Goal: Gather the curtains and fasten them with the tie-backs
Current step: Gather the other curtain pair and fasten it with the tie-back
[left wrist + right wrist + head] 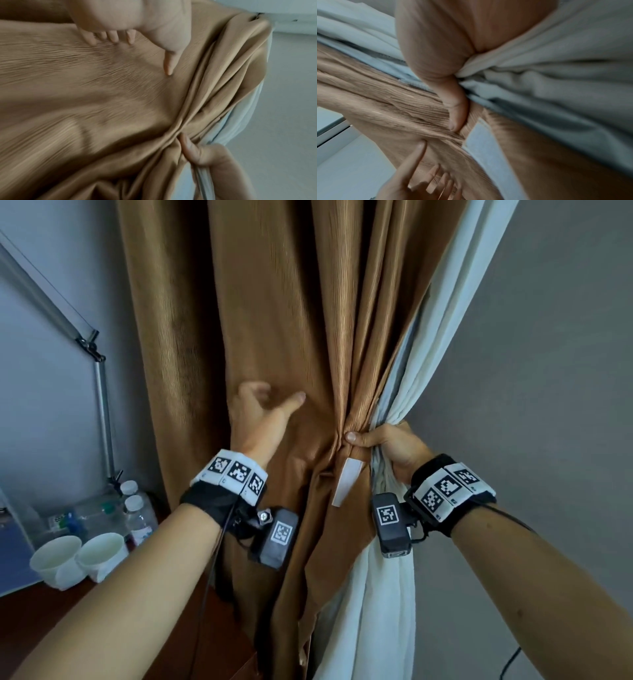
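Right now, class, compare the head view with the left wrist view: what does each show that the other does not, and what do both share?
Only the head view shows two white cups and water bottles on the desk, a lamp arm, the wrist cameras, and a white tag on the brown curtain.

Only the left wrist view shows the left hand's fingertips spread against the fabric.

Both show the left hand on the brown curtain and the right hand gripping it bunched with the white curtain.

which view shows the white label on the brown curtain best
The head view: the white label hangs whole and unblocked below the right hand. The right wrist view shows it blurred beside the thumb. The left wrist view does not show it.
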Tool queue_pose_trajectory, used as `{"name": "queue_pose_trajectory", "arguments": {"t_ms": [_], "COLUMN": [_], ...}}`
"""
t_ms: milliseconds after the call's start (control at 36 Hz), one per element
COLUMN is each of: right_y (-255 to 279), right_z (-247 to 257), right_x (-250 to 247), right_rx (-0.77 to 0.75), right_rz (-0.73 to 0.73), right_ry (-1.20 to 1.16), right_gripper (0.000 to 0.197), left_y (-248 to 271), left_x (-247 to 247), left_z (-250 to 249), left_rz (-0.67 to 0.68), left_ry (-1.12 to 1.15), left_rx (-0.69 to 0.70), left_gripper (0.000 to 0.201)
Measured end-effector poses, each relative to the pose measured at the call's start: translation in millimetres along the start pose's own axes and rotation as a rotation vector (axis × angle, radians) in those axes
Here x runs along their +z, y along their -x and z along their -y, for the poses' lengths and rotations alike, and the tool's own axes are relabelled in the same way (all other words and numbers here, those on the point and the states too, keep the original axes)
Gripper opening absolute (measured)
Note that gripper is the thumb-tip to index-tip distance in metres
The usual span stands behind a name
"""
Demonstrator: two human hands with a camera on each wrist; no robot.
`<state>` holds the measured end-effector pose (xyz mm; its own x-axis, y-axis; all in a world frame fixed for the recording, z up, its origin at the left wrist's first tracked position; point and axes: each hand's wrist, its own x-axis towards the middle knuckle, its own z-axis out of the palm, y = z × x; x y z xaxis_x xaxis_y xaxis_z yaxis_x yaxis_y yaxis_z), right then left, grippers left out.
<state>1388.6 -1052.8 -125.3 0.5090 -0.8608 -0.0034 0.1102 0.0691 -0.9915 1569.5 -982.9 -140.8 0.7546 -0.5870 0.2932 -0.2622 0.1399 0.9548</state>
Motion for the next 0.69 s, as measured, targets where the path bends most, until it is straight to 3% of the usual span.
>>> {"name": "queue_pose_trajectory", "arguments": {"t_ms": [83, 139, 194, 250, 333, 361, 389, 444, 472, 556, 694], "right_y": [0, 1, 3, 4, 4, 4, 4, 5, 5, 6, 8], "right_z": [1, 1, 2, 2, 3, 3, 3, 3, 4, 4, 1], "right_x": [0, 0, 0, 0, 0, -1, -2, -5, -6, -7, -4], "right_rx": [0.005, 0.015, 0.019, 0.018, 0.019, 0.019, 0.019, 0.022, 0.020, 0.016, -0.007], "right_rz": [0.011, 0.018, 0.025, 0.016, -0.006, -0.013, -0.022, -0.033, -0.034, -0.042, -0.032], "right_ry": [0.007, 0.011, 0.016, 0.020, 0.028, 0.032, 0.036, 0.042, 0.043, 0.027, 0.004], "right_gripper": [0.033, 0.030, 0.029, 0.033, 0.037, 0.036, 0.034, 0.031, 0.031, 0.035, 0.035], "left_y": [-10, -12, -7, 0, 7, 9, 10, 16, 18, 25, 30], "left_x": [-1, -1, 2, 5, 13, 15, 16, 19, 20, 21, 24], "left_z": [-13, -16, -17, -16, -13, -11, -6, 0, 3, 9, 6], "left_rz": [0.004, 0.138, 0.301, 0.402, 0.421, 0.411, 0.403, 0.398, 0.410, 0.425, 0.370], "left_ry": [-0.069, 0.025, 0.145, 0.200, 0.258, 0.248, 0.242, 0.176, 0.139, 0.059, -0.020], "left_rx": [0.031, -0.034, -0.099, -0.097, -0.068, -0.078, -0.091, -0.096, -0.101, -0.086, -0.004], "left_gripper": [0.105, 0.128, 0.131, 0.111, 0.036, 0.023, 0.021, 0.052, 0.057, 0.020, 0.015]}}
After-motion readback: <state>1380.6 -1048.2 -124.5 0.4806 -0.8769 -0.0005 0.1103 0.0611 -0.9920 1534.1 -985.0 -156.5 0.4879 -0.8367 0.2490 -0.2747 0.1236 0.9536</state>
